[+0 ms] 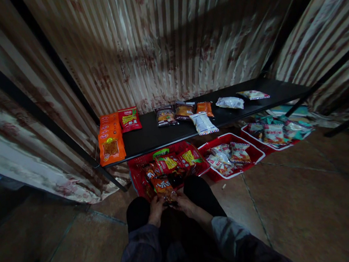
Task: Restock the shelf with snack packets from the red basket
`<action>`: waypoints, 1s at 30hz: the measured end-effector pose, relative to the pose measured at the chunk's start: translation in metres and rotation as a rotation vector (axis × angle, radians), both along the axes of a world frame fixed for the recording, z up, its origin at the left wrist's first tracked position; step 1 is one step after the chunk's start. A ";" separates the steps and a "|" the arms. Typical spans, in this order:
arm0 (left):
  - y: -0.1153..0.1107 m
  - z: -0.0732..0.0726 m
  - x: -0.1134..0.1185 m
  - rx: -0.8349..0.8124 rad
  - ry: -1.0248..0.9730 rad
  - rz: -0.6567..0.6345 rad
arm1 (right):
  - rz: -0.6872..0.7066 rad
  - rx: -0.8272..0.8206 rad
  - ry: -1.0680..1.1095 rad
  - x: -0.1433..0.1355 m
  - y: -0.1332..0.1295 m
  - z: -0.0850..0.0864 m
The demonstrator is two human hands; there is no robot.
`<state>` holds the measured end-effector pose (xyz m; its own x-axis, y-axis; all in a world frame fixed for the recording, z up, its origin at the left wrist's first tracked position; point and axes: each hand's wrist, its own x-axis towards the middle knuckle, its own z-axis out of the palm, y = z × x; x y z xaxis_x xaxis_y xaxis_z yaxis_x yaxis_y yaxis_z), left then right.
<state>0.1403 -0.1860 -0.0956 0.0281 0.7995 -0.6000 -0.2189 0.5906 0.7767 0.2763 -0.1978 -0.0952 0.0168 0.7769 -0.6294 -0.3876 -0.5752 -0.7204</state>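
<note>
Between my knees, both hands grip an orange snack packet point(163, 187) by its near end. My left hand point(157, 208) closes on its left side and my right hand point(184, 203) on its right side. Some fingertips are hidden by the dim light. Just beyond, a red basket point(137, 169) holds red snack packets point(167, 163) with yellow pictures and some darker packets. The held packet overlaps this basket's near side in the view, and I cannot tell whether it touches it.
A black shelf point(153, 140) carries an orange packet point(110, 140), a red packet point(130, 119), brown packets point(165, 116) and white packets point(204, 123). Below it stand a middle red basket point(253, 162) and a right red basket point(271, 147), both holding packets. Black posts point(56, 64) and striped curtains point(158, 44) surround the shelf.
</note>
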 end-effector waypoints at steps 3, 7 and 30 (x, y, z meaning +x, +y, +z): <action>0.000 0.002 0.000 -0.011 0.001 0.004 | -0.002 -0.019 -0.015 0.000 0.001 0.001; 0.000 0.005 -0.001 -0.038 0.007 0.023 | 0.001 -0.029 -0.026 0.000 0.001 0.001; 0.042 0.000 0.008 -0.108 -0.079 0.195 | 0.072 0.008 -0.069 0.003 0.062 0.001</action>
<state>0.1487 -0.1440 -0.0960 -0.0701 0.7256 -0.6846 -0.3942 0.6102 0.6872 0.2797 -0.1357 -0.0947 0.0035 0.7823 -0.6229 -0.2950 -0.5943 -0.7482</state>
